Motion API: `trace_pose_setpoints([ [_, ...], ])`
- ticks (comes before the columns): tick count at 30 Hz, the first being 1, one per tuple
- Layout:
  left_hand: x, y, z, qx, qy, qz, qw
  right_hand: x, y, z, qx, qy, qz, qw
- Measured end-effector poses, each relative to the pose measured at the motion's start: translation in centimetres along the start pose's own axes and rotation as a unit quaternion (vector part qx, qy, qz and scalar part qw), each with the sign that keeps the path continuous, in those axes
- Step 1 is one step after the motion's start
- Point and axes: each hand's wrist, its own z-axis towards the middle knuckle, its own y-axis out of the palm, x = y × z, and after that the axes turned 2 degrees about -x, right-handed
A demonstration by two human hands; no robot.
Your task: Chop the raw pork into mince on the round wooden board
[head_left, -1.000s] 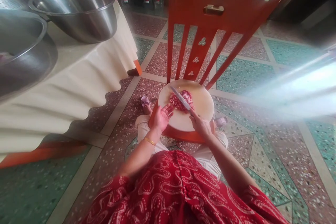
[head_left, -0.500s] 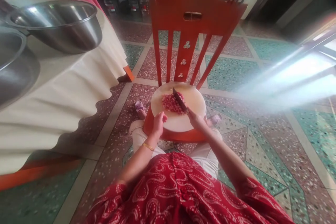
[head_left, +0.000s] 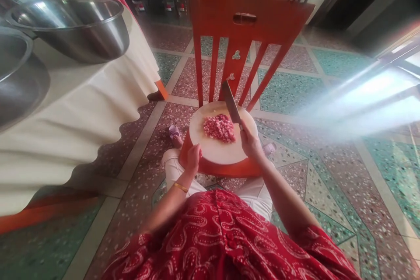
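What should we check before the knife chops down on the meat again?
1. Left hand clear of the blade: ok, it grips the near-left edge of the round board, away from the meat.
2. Knife held firmly in the right hand: ok, fingers are closed on the handle, blade raised.
3. Minced meat gathered in one heap: ok, it sits in the middle of the board.
4. Board steady on the red chair seat: cannot tell, though the left hand holds it.
5. Feet clear of falling bits: cannot tell, mostly hidden under the seat.

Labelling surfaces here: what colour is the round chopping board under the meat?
Pale cream chopping board, clearest in the head view.
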Motion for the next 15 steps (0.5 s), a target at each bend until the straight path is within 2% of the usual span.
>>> trace_pose_setpoints([
  [4,0.2,0.1,0.0,-0.006,0.009,-0.004,1.0,0.5,0.5,-0.6,-0.08,0.044,-0.019,0.996],
  [5,0.3,0.2,0.0,-0.01,0.004,-0.004,1.0,0.5,0.5,-0.7,-0.085,0.045,-0.015,0.995],
  [10,0.3,0.4,-0.1,-0.009,-0.022,-0.015,1.0,-0.2,0.1,-1.4,0.003,0.004,0.032,0.999],
  [15,0.2,0.3,-0.6,-0.024,-0.014,-0.022,0.999,0.4,1.2,-1.8,-0.056,0.016,0.026,0.998],
])
